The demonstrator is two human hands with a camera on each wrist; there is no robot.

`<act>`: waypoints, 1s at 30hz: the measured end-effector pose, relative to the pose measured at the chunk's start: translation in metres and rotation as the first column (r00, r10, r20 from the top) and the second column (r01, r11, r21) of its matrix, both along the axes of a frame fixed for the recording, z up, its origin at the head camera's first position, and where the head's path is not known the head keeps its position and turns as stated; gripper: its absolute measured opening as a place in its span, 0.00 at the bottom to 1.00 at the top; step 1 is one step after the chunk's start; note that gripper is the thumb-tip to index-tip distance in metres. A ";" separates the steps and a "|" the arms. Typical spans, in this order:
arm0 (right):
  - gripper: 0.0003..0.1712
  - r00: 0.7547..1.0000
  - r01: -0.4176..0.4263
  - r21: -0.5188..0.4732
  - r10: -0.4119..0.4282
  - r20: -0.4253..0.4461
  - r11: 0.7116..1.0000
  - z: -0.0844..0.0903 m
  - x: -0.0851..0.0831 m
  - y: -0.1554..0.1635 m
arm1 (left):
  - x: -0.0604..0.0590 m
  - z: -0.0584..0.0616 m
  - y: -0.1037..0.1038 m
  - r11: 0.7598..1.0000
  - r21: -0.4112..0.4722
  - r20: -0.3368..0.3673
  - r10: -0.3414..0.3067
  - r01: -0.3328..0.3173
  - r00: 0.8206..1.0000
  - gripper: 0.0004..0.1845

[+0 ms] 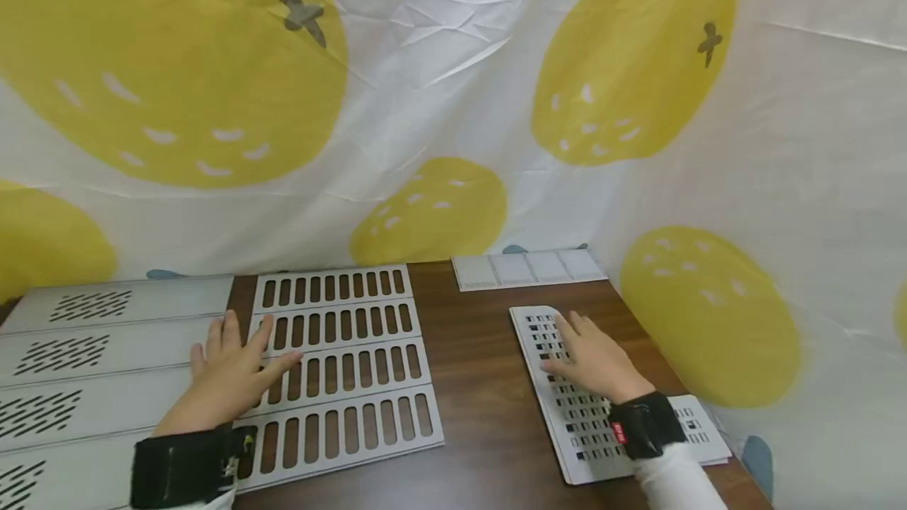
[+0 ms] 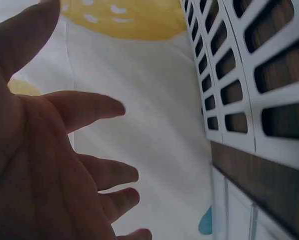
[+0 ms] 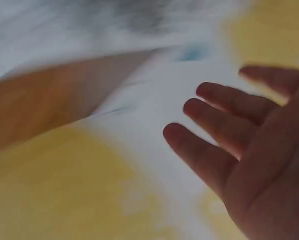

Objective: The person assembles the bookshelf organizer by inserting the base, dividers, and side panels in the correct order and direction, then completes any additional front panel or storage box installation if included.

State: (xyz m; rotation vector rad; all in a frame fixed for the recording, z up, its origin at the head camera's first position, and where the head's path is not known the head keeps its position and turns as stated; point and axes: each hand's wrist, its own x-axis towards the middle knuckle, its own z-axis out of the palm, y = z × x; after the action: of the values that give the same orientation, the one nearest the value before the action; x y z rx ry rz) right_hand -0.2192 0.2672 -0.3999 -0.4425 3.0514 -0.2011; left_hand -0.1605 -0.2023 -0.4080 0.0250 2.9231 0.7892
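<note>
My left hand (image 1: 234, 364) lies flat with its fingers spread on the left edge of a white slotted panel (image 1: 354, 360) that has four rows of long slots. In the left wrist view the left hand (image 2: 64, 165) shows straight, empty fingers beside the slotted panel (image 2: 249, 75). My right hand (image 1: 591, 360) rests with straight fingers on a narrow white perforated plate (image 1: 567, 423) at the table's right side. The right wrist view is blurred, but there the right hand (image 3: 234, 140) is spread and holds nothing.
Grey panels with small slit patterns (image 1: 85, 352) cover the left of the brown wooden table (image 1: 482, 384). A small white ribbed panel (image 1: 527, 267) lies at the back. Another perforated plate (image 1: 701, 431) lies under the right one. A white cloth with yellow fruit (image 1: 453, 101) hangs behind and to the right.
</note>
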 end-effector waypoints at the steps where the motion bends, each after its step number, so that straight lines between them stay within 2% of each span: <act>1: 0.53 0.998 0.057 0.039 -0.058 0.026 0.998 -0.008 0.002 0.016 | 0.000 0.000 -0.002 1.000 -0.012 0.007 -0.003 0.003 1.000 0.53; 4: 0.61 0.975 0.175 0.102 -0.187 0.122 0.979 -0.029 0.007 0.052 | 0.002 0.001 -0.010 0.999 -0.049 0.020 -0.002 0.003 1.000 0.53; 7: 0.62 0.962 0.195 0.061 -0.203 0.181 0.979 -0.040 0.012 0.069 | 0.001 0.000 -0.014 0.997 -0.082 0.023 0.003 -0.001 1.000 0.54; 11: 0.55 0.962 0.210 -0.019 -0.203 0.185 0.978 -0.039 0.016 0.078 | -0.005 -0.006 -0.005 0.992 -0.125 0.005 -0.030 0.031 1.000 0.54; 15: 0.53 0.942 0.275 -0.042 -0.260 0.213 0.961 -0.034 0.020 0.089 | -0.012 -0.011 0.009 0.988 -0.132 0.000 -0.075 0.075 0.997 0.52; 20: 0.51 0.928 0.298 -0.068 -0.272 0.253 0.952 -0.033 0.017 0.093 | -0.012 -0.008 0.009 0.987 -0.134 -0.006 -0.092 0.090 0.996 0.48; 22: 0.47 0.927 0.296 -0.085 -0.264 0.268 0.951 -0.031 0.013 0.092 | -0.011 -0.004 0.007 0.979 -0.174 -0.029 -0.113 0.107 0.993 0.48; 24: 0.38 0.932 0.274 -0.131 -0.230 0.279 0.953 -0.025 0.007 0.090 | -0.013 0.000 0.006 0.967 -0.220 -0.042 -0.139 0.127 0.989 0.48; 27: 0.23 0.946 0.226 -0.232 -0.156 0.284 0.946 -0.004 -0.005 0.086 | -0.020 0.008 0.009 0.947 -0.269 -0.022 -0.187 0.175 0.982 0.51; 30: 0.13 0.963 0.127 -0.345 -0.032 0.267 0.930 0.024 -0.021 0.081 | -0.032 0.018 0.018 0.949 -0.187 0.062 -0.248 0.255 0.967 0.56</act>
State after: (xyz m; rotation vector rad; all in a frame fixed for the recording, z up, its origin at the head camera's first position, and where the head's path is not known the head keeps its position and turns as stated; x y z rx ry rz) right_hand -0.2401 0.3483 -0.3757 -0.2782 2.7748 -0.7668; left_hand -0.1922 -0.1848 -0.3904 0.3543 2.8668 0.4598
